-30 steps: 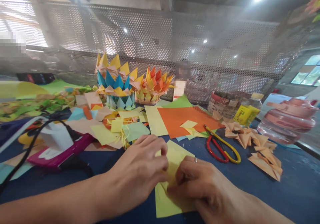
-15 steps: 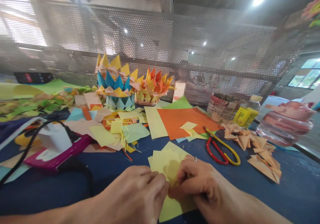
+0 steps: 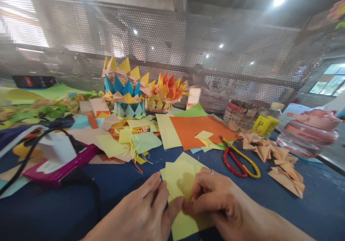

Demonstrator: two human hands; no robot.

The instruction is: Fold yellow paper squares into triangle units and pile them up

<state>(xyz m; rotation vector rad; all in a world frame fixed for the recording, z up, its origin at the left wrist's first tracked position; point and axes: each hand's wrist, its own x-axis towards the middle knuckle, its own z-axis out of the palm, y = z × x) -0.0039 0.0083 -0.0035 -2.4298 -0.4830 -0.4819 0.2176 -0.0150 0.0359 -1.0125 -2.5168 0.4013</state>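
Observation:
Several sheets of pale yellow paper (image 3: 180, 173) lie in front of me, spread unevenly over one another. My right hand (image 3: 219, 198), with a ring on one finger, is closed in a pinch at a small yellow piece on top of them. My left hand (image 3: 145, 208) holds the sheets at their left edge, its thumb pressed on the paper beside the right fingertips. The fold between the fingers is mostly hidden. Beyond my right hand lie scissors (image 3: 240, 160) with one red and one yellow handle, partly open.
Folded paper crowns (image 3: 126, 88) stand at the back, near an orange sheet (image 3: 198, 129) and paper scraps (image 3: 113, 144). To the left is a magenta power strip (image 3: 63, 169) with cables. Folded peach pieces (image 3: 287, 180), a yellow-labelled bottle (image 3: 265, 122) and a pink jug (image 3: 309, 133) stand right.
My left fingers have straightened and shifted left to the edge of the sheets, while the thumb stays by the right fingertips. My right hand keeps nearly the same pinch.

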